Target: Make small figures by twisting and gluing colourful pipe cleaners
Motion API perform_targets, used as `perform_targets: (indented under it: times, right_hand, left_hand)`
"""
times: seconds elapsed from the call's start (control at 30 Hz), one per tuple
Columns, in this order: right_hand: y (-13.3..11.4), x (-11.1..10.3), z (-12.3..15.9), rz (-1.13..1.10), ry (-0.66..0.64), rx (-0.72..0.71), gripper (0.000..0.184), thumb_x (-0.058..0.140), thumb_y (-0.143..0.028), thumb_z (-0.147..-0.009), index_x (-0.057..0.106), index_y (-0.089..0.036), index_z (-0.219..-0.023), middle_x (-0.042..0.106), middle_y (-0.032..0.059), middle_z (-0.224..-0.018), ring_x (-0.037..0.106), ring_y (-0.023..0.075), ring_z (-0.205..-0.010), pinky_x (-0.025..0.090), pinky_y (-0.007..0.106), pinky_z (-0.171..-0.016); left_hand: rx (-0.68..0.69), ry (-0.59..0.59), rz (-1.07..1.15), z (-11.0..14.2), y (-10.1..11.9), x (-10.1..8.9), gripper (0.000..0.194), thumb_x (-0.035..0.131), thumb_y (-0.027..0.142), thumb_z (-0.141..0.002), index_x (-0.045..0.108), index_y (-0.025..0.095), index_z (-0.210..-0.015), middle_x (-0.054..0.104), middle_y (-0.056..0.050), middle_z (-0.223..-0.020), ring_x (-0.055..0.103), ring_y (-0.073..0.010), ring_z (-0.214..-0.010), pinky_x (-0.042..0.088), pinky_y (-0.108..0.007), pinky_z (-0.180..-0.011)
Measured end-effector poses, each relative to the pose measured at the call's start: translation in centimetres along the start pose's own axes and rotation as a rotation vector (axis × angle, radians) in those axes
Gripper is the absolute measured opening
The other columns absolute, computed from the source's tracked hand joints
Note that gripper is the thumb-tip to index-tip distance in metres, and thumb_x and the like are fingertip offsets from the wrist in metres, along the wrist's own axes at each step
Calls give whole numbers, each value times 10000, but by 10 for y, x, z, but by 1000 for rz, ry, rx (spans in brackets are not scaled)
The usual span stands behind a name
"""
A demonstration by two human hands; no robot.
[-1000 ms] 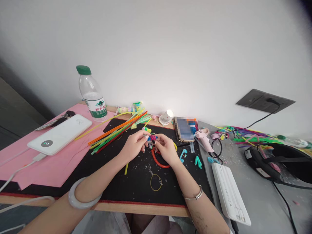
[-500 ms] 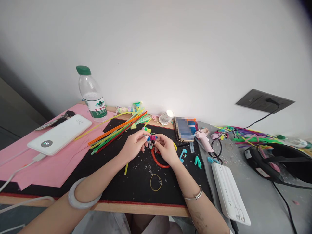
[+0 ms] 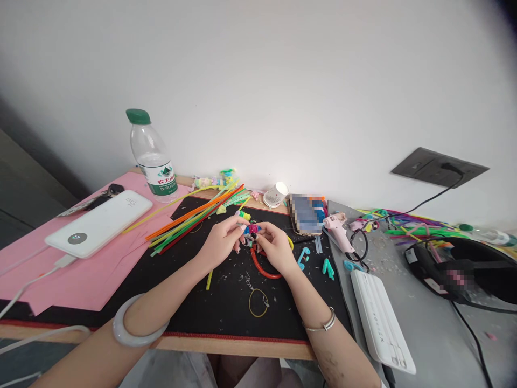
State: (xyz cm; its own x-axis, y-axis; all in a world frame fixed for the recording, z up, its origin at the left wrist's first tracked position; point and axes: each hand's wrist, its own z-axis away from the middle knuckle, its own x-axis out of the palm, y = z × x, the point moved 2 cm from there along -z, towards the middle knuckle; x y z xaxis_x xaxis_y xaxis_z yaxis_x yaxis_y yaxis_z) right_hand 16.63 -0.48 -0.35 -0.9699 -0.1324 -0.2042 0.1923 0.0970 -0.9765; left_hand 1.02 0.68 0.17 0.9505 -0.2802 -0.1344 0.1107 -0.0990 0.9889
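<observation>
Magenta, blue and white fuzz, with a dark spot low on it, makes up the small craft piece (image 3: 252, 229) between the fingertips of the two hands, above the black mat (image 3: 226, 312). Its outline is bunched and uneven, and fingers cover part of it. The left hand (image 3: 226, 235) grasps its left side between thumb and fingers; the right hand (image 3: 275, 245) pinches its right side the same way, fingers curled. Yellow, green and white fuzz shows at the left fingertips, but whether it belongs to the piece cannot be told. A glossy red loop (image 3: 264, 272) curves down just below the piece and passes beside the right hand; its join is hidden. A yellow curve (image 3: 290, 243) shows just past the right knuckles.

Left of the left hand lies a bundle of coloured stems (image 3: 194, 221), orange, yellow, green and red, partly over pink paper (image 3: 92, 283). Beyond the hands stands a tilted paper cup (image 3: 275, 195), with a phone (image 3: 306, 214) beyond the right hand. To that hand's right are a curled blue piece (image 3: 302, 258), a folded teal piece (image 3: 328, 268) and, farther out, a pink glue gun (image 3: 339, 234). A thin tan band (image 3: 258, 303) lies nearer the wearer than both hands.
</observation>
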Motion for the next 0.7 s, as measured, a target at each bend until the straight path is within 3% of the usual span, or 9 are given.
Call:
perform_targets:
  times: [0.7]
  right_hand:
    - [0, 0, 0, 0, -5, -4, 188, 527, -213, -770, 592, -182, -944, 563, -14, -686, 492, 92, -524, 416, 217, -502]
  left_hand:
    - [6, 0, 3, 1, 1, 0, 187, 471, 312, -855, 574, 175, -930, 535, 33, -605, 489, -94, -444, 423, -240, -477]
